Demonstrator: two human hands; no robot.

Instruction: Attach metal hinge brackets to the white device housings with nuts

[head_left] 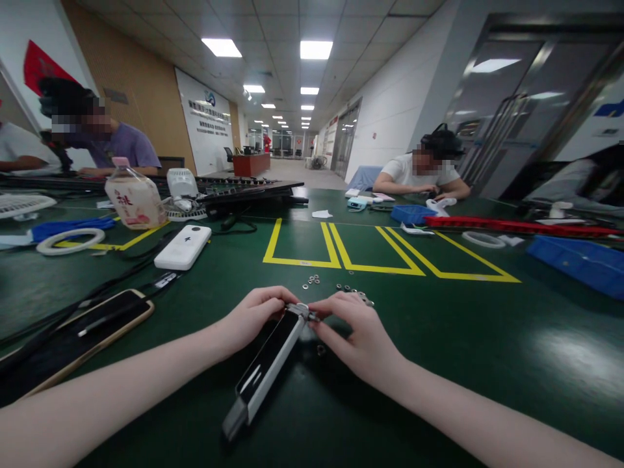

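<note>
A long black and silver bar-shaped tool point(266, 370) lies on the green table point(439, 364), its far end between my hands. My left hand point(253, 317) curls around that far end, fingers closed on it. My right hand point(355, 331) pinches a small metal part at the tool's tip point(306, 312), fingers pressed together. Several small metal washers point(336, 287) lie scattered just beyond my fingers, and another washer point(320, 350) rests under my right hand.
A phone point(88, 328) with cables lies at the left, a white power bank point(183, 247) and a drink bottle point(134, 198) behind it. Yellow tape outlines point(370, 250) mark the table. Blue bins point(580, 260) stand at the right. Other people sit at the far side.
</note>
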